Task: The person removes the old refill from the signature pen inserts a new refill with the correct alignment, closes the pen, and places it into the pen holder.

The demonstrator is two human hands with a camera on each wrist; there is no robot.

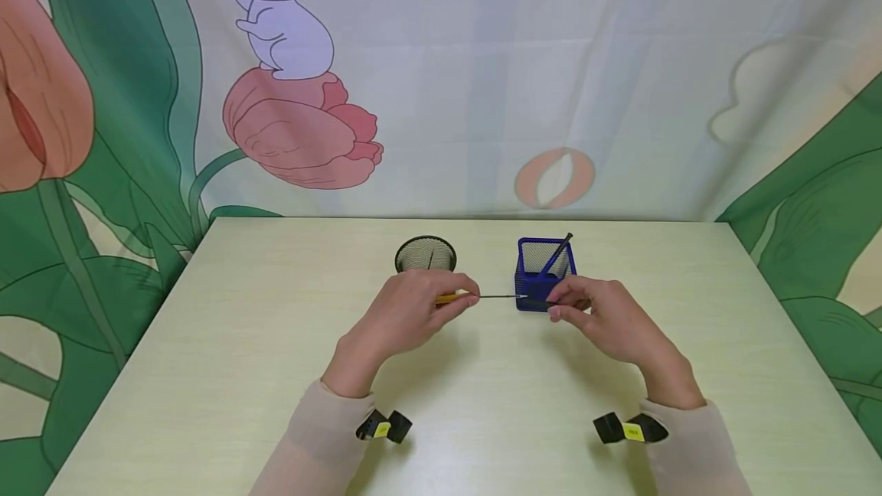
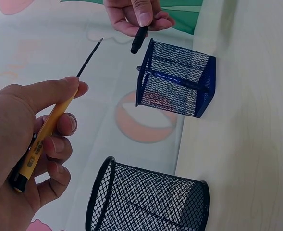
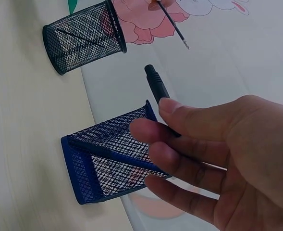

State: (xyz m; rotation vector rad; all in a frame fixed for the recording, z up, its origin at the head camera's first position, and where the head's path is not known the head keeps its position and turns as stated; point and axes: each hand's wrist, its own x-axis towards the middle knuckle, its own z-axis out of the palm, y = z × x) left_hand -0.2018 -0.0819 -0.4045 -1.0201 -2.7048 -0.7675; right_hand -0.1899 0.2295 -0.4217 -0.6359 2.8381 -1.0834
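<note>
My left hand [image 1: 420,301] holds a yellow pen [image 2: 44,137] with a black end. A thin dark refill [image 2: 90,57] sticks out of its front, tip bare. Between thumb and fingers, my right hand [image 1: 602,316] pinches a short black ridged pen piece [image 3: 156,84]; its other end is hidden by the fingers. In the head view, the refill tip and the black piece point at each other with hardly any visible space between them. Just behind the right hand stands a blue square mesh pen holder [image 1: 527,282], a dark pen [image 1: 555,255] leaning inside it.
A round black mesh pen holder [image 1: 426,251] stands behind the left hand, with a thin dark stick-like item [image 1: 431,259] inside. Both holders are on a pale wooden table [image 1: 276,312]. A printed curtain [image 1: 441,98] hangs along the table's back edge.
</note>
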